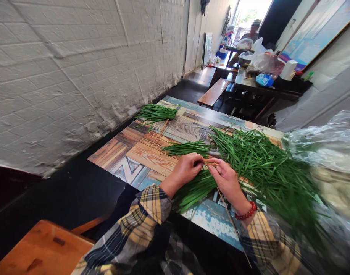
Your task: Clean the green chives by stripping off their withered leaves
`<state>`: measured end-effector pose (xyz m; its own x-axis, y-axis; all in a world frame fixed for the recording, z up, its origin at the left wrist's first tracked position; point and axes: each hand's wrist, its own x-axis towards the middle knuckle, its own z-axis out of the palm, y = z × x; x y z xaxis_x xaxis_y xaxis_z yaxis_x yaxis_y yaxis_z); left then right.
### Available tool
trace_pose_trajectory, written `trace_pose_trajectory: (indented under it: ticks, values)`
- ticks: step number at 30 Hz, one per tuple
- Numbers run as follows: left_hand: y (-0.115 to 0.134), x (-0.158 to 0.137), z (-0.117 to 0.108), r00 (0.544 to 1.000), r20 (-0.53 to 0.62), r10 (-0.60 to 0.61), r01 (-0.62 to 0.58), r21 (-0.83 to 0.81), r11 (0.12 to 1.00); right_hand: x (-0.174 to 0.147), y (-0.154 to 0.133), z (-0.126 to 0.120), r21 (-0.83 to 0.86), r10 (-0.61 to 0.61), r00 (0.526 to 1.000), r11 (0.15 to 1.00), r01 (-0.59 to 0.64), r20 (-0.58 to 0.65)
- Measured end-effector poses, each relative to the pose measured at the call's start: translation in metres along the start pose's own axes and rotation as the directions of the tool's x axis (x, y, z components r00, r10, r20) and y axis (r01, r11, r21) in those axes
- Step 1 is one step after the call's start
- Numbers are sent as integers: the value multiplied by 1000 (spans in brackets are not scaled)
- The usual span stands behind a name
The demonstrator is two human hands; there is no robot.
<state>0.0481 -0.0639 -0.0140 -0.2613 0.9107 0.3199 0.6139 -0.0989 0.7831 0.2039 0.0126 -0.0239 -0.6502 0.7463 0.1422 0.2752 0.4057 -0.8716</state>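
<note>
My left hand (187, 168) is closed in a pinch, its fingertips close to those of my right hand. What it pinches is hidden. My right hand (228, 181) has thumb and fingers drawn together around a thin bamboo skewer (230, 217), which slants down toward my lap. Below the hands lies a bundle of green chives (194, 191), its near ends spread over the table edge. Just beyond my left hand is a smaller row of chives (189, 148). A large loose heap of chives (255, 156) covers the table to the right.
On the patterned table (152, 152), another chive bundle (157, 113) lies far left beside bamboo skewers (162, 131). Clear plastic bags (332, 149) bulge at right. A wooden stool (43, 248) stands lower left. Behind are a bench (214, 93), a laden table, and a seated person (250, 32).
</note>
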Motion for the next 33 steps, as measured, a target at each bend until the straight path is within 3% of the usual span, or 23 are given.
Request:
trace_pose_trajectory:
  ticks: [9,16,19,22,24,29,33]
  values:
    - [0,1,0,1000,6,-4,5,-30,1000,0,3,0,2,16,1000,1000,-16,-4]
    - [4,0,-2,986,153,64,-51,-87,995,0,0,-1,-79,2,999,997,-6,-45]
    - [2,4,-5,995,97,21,-14,-65,998,1,-1,0,-81,10,999,997,-13,-41]
    - [-4,12,-7,998,-53,-42,45,55,997,2,0,0,-83,12,999,996,-15,-38]
    - [-7,17,-9,996,-77,-34,47,173,984,2,2,1,-85,5,999,996,-8,-36]
    - [-9,27,-8,998,40,39,-54,467,882,3,3,1,-107,-2,1000,994,-1,-31]
    - [-7,30,-5,994,112,16,-80,589,804,3,2,1,-117,7,1000,993,-10,-21]
